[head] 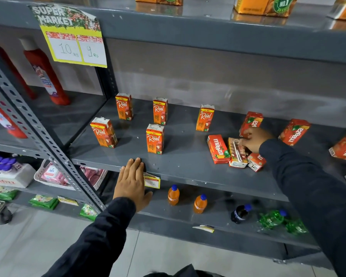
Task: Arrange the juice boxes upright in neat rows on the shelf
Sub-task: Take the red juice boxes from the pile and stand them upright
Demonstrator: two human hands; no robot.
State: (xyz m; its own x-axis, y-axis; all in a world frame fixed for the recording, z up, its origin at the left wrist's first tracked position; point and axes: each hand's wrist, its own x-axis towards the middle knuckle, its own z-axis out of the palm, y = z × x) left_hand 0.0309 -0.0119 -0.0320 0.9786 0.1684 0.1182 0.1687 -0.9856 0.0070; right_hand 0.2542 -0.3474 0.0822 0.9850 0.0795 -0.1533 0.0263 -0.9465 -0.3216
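Several orange Real juice boxes stand upright on the grey shelf [184, 156], among them a front one [155, 138] and a back one [205, 117]. To the right, red Maaza boxes lie scattered: one on its side [218, 149], one tilted [251, 121], another further right [294, 131]. A Real box lying flat [237, 155] shows its straw side. My right hand [255, 139] reaches over it, fingers closed on its upper end. My left hand [131, 182] rests flat on the shelf's front edge, fingers together, holding nothing.
Red bottles [48, 74] stand in the left bay. Below are small orange drink bottles [173, 194], a dark bottle [240, 213] and green bottles [272, 218]. A yellow price sign [74, 43] hangs from the upper shelf. More Maaza boxes [344, 145] lie at the far right.
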